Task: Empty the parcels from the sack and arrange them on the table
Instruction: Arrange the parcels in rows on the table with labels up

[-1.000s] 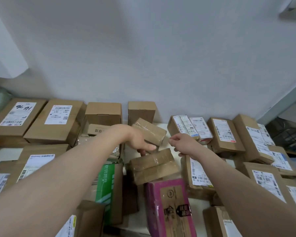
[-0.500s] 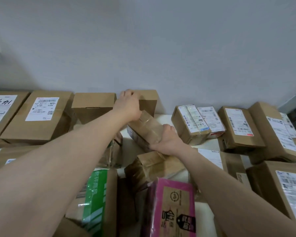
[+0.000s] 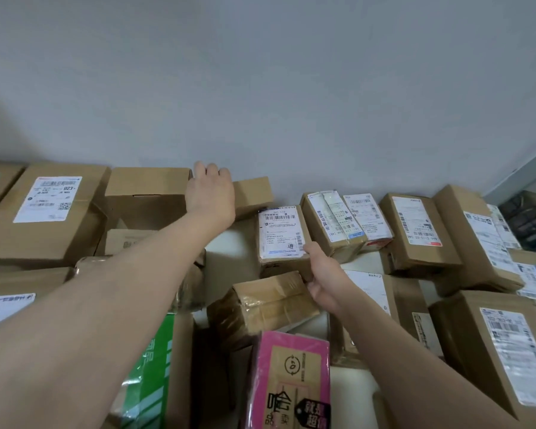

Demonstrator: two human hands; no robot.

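Many brown cardboard parcels lie on the white table (image 3: 229, 258) against the wall. My right hand (image 3: 322, 275) grips the near right corner of a small parcel with a white label (image 3: 279, 235), thumb on its top; it lies label up in the back row. My left hand (image 3: 209, 195) reaches to the wall and lies over the left end of a small plain box (image 3: 254, 193), fingers curled over its far edge. A taped brown parcel (image 3: 260, 305) lies just in front of my right hand. No sack is in view.
Large labelled boxes (image 3: 47, 212) fill the left side, with a plain box (image 3: 146, 193) beside my left hand. Labelled parcels (image 3: 415, 230) crowd the right. A pink box (image 3: 288, 382) and a green-printed box (image 3: 149, 376) lie near me. A strip of bare table shows below my left wrist.
The small parcel that both hands held tilted now lies flat, label up, in the back row. My left hand has let go of it and stays at the plain box by the wall.
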